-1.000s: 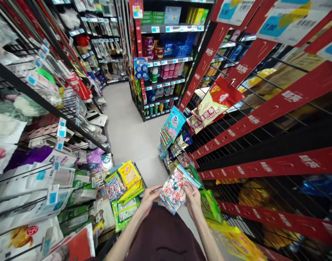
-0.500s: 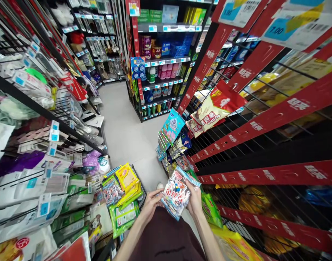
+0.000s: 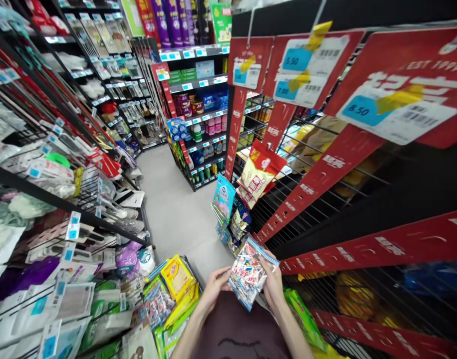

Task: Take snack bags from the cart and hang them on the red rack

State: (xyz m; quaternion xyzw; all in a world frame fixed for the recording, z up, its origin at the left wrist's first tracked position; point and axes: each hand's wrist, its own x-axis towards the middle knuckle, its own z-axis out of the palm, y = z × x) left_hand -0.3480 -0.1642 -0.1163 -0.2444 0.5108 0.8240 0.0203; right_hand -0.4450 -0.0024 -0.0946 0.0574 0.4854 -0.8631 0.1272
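Observation:
A clear candy bag [image 3: 248, 271] with red lettering and blue edges is held in front of my body. My left hand [image 3: 217, 285] pinches its left edge, while my right hand [image 3: 272, 280] grips the upper right side. Both hands keep the bag tilted, its printed face toward me. Below and to the left, a pile of snack packets rests on what seems to be a basket or cart, with a yellow packet [image 3: 176, 275] on top and a candy bag [image 3: 157, 303] beside it. Just right of my right forearm lies a green packet [image 3: 305, 319].
On the right stands a rack with red strips [image 3: 348, 254] and price tags [image 3: 305, 70], where red-and-cream candy bags [image 3: 259, 174] and a blue bag [image 3: 224, 197] hang. Household goods fill the left rack [image 3: 71, 224]. A stocked shelf [image 3: 198, 124] stands ahead beside the grey floor [image 3: 168, 199].
My view has tilted up and turned right, so more price tags show. The candy bag stays in both hands, slightly lower and to the right in view.

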